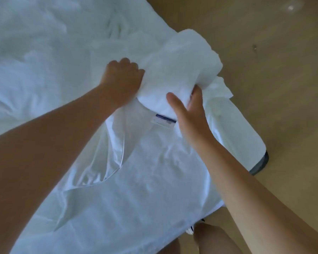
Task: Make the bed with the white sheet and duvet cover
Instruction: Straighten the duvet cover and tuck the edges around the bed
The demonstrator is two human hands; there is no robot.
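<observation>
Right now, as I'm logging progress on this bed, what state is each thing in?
Bunched bedding: gathered into a wad, gripped from two sides.
Left hand: fisted, gripping that wad.
Right hand: thumb and fingers clasping the same wad.
Spread bedding: wrinkled, not smoothed.
Label: exposed under the wad.
Bed corner: draped in white, dark base showing.

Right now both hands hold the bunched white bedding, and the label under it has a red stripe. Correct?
No: the head view shows the label has a blue stripe, not red. The left hand and right hand do hold the bedding.
</observation>
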